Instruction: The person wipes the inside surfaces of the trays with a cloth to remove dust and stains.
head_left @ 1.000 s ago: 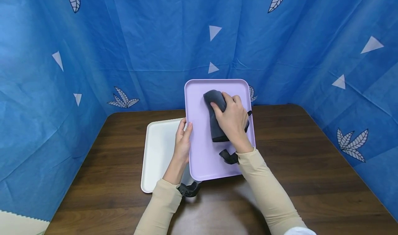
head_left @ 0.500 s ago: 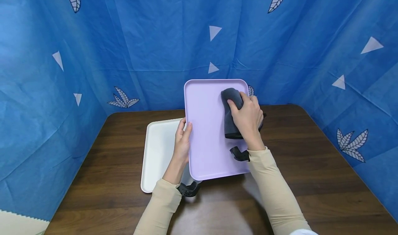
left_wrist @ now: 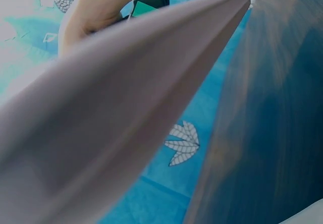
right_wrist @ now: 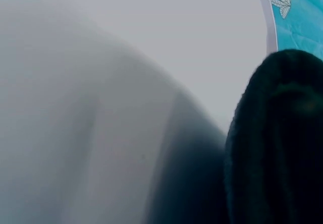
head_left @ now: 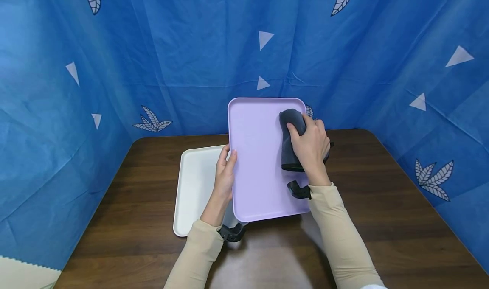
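Note:
A lilac rectangular tray (head_left: 257, 161) is held up and tilted toward the head camera, above the table. My left hand (head_left: 223, 174) grips its left edge, thumb over the rim and the other fingers mostly hidden behind. In my right hand (head_left: 311, 147) is a folded dark grey cloth (head_left: 289, 147), pressed to the tray's inner face near its right edge. The left wrist view shows the tray (left_wrist: 101, 103) edge-on and blurred, with part of the right arm (left_wrist: 98, 9) beyond it. Close up in the right wrist view, the cloth's (right_wrist: 247, 138) thick fold lies against the pale tray (right_wrist: 212, 27).
A white tray (head_left: 192, 191) lies on the brown wooden table (head_left: 145, 204), partly covered by the lilac tray and left hand. Blue patterned fabric (head_left: 183, 60) hangs behind the table and along both sides. Each wrist carries a black strap-on device (head_left: 231, 233).
The right hand has slid the cloth rightward across the lilac tray, from near its middle to its right edge. The left hand and both trays have stayed in place.

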`<action>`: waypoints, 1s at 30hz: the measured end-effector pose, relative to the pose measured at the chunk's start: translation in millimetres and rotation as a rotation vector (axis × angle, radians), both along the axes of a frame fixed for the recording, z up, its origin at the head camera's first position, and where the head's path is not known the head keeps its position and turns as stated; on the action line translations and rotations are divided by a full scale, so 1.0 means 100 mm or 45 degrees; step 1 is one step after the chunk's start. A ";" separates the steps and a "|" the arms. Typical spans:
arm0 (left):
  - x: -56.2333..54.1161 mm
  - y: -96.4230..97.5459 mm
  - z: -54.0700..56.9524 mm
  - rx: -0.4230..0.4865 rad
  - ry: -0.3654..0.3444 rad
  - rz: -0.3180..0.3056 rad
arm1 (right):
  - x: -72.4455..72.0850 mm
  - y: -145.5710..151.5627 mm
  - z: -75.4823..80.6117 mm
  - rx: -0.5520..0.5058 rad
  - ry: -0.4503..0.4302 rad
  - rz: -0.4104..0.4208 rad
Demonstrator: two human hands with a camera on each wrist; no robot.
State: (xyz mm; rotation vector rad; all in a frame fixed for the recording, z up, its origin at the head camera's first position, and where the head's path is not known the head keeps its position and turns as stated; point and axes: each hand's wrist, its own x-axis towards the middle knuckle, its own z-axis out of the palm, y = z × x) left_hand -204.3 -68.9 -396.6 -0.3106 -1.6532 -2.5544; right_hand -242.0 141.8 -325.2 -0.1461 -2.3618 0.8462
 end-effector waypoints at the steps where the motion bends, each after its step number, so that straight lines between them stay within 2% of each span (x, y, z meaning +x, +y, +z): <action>1: 0.00 0.00 0.00 0.000 0.001 0.000 | 0.00 0.00 0.00 0.000 -0.001 -0.002; 13: 0.01 0.01 0.00 -0.005 -0.004 0.003 | 0.03 -0.09 0.00 -0.001 -0.005 -0.005; 20: 0.00 0.02 0.01 0.006 -0.016 -0.003 | 0.08 -0.24 0.00 0.027 0.025 0.042; 30: 0.01 0.03 0.00 -0.039 -0.005 0.007 | 0.17 -0.53 -0.04 0.106 0.095 0.119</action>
